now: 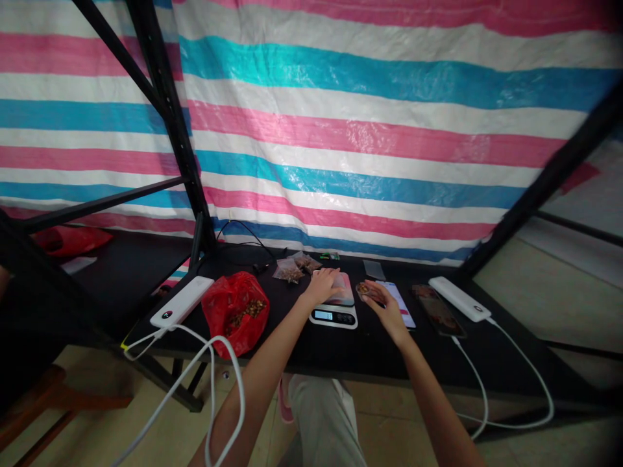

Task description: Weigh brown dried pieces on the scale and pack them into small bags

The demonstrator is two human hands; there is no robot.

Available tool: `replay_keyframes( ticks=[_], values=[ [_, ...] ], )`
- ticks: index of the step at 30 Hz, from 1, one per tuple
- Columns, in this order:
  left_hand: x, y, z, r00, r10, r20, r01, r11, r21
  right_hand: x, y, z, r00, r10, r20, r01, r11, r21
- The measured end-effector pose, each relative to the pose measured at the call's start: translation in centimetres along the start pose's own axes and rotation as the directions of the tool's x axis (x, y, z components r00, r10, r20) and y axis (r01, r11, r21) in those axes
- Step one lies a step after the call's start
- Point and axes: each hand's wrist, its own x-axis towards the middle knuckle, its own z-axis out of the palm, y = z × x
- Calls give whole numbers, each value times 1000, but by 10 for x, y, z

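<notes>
My left hand [323, 287] reaches over the platform of a small white digital scale [346, 318], its fingers apart and resting on or just above the plate. The scale's display is lit, but its figures are too small to read. A thin translucent sheet or bag seems to lie under that hand; I cannot make it out surely. To the right of the scale, my right hand [386, 303] is closed on a small clear container [363, 289] with brown bits in it. Left of the scale, an opened red plastic bag [219, 299] holds many small brown pieces.
Several small clear bags of brown pieces [291, 269] lie behind the scale. A lit phone [403, 312], a dark phone [439, 311] and a white power bank [460, 298] lie right. Another power bank [182, 301] with a looping white cable [228, 342] is left. A black frame post [182, 149] rises behind.
</notes>
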Motion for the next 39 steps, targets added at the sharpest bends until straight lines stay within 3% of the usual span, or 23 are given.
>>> replay_keyframes(
  ticks=[5, 9, 12, 14, 18, 21, 30, 35, 39],
  values=[
    [2, -1, 1, 999, 35, 4, -35, 997, -62, 4, 1, 1, 1000, -12, 21, 12, 1000, -1],
    [-1, -1, 4, 995, 19, -95, -49, 945, -324, 7, 1, 0, 999, -17, 31, 17, 1000, -18],
    [-4, 3, 4, 982, -101, -160, -23, 775, -632, 12, -7, -1, 999, -25, 40, 26, 999, -28],
    [-7, 8, -1, 975, -167, -147, -7, 637, -771, 19, -17, -3, 998, -44, 44, 45, 999, -26],
    [-11, 18, -16, 981, -175, -85, 1, 441, -898, 35, -44, -8, 990, -121, 73, 125, 991, -52],
    [-12, 22, -25, 981, -178, -80, -8, 374, -928, 45, -63, -12, 969, -177, 175, 200, 972, -124],
    [-11, 21, -30, 977, -175, -121, -48, 374, -926, 57, -91, -12, 869, -257, 424, 405, 860, -310],
    [-11, 19, -30, 980, -145, -134, -69, 384, -921, 63, -104, -9, 800, -280, 531, 532, 740, -411],
    [-9, 15, -28, 979, -127, -162, -92, 433, -897, 68, -116, -4, 717, -295, 631, 645, 624, -442]
  ],
)
